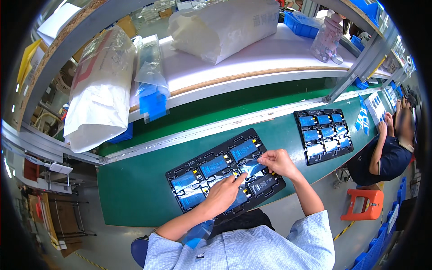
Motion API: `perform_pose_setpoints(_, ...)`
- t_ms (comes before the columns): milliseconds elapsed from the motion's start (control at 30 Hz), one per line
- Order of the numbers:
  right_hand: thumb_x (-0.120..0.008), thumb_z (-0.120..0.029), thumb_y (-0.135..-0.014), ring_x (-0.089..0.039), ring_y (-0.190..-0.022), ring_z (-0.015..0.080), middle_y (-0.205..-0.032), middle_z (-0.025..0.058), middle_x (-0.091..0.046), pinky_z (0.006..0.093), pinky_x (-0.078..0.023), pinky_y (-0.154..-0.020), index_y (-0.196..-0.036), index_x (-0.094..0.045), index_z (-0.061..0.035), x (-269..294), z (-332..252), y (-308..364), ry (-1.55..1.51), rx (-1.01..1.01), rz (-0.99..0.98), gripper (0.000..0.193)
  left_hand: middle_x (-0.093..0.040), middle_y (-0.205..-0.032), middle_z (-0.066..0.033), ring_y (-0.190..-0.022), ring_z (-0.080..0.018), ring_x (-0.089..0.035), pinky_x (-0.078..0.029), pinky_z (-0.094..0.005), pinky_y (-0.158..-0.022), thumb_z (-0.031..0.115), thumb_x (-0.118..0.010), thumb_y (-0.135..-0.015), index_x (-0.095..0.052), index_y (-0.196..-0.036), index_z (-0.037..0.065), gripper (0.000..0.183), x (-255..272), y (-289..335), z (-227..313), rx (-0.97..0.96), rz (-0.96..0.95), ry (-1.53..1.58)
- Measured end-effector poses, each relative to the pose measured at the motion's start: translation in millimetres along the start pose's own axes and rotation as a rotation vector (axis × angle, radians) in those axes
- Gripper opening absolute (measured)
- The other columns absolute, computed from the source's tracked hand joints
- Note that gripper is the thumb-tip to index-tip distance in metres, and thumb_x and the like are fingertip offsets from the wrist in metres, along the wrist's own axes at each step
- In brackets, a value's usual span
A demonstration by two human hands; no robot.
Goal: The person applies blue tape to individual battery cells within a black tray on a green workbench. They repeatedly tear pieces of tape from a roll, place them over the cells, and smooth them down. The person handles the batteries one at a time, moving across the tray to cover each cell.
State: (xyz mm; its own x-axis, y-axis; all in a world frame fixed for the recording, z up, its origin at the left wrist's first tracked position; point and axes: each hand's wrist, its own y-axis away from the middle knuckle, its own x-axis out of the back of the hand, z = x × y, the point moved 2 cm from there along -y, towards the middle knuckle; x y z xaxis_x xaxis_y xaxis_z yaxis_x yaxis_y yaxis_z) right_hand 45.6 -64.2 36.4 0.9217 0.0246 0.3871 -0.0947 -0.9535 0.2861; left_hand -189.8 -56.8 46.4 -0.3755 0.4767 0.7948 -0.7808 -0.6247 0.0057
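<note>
A black moulded tray [189, 169] lies tilted on the bench in front of me. Its pockets hold several flat rectangular battery packs covered in blue film, such as the battery pack [243, 150] at its far edge. One battery pack [263, 185] near the right end has a bare black face. My right hand [280, 163] pinches the edge of a shiny blue film [254, 167] over a pocket on the tray's right side. My left hand [223, 194] rests over the middle of the tray, its index finger stretched out against that film; its other fingers are partly hidden.
A second black tray [310, 157] of blue-covered packs lies farther right on the green bench [130, 193]. Beyond it sits a co-worker [382, 153] near an orange stool [363, 204]. A raised shelf [252, 67] carries large wrapped bags [225, 29] and a clear bottle [327, 38].
</note>
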Motion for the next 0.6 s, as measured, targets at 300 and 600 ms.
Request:
perform_pose_setpoints(300, -0.070, -0.019, -0.086, -0.061, -0.050, 0.0108, -0.063, 0.0080, -0.067, 0.0261, -0.047, -0.047, -0.091, -0.070, 0.0032, -1.1, -8.8, 3.0, 0.121, 0.024, 0.025, 0.023, -0.056, -0.089, -0.0153, -0.081, -0.0326, -0.062, -0.052, -0.0415, -0.071, 0.005, -0.053, -0.088, -0.052, -0.133, 0.008, 0.044, -4.0, -0.6, -1.7, -0.021, -0.017, -0.062)
perform_pose_setpoints(600, -0.073, -0.024, -0.081, -0.063, -0.065, 0.0320, -0.081, 0.0095, -0.062, 0.0398, -0.051, -0.057, -0.090, -0.064, -0.0045, -21.2, -27.5, 29.4, 0.660, 0.415, 0.437, 0.024, -0.061, -0.090, -0.0143, -0.081, -0.0328, -0.063, -0.053, -0.0422, -0.070, 0.007, -0.052, -0.091, -0.054, -0.130, 0.009, 0.039, -0.2, -1.7, -1.3, 0.019, 0.024, 0.014)
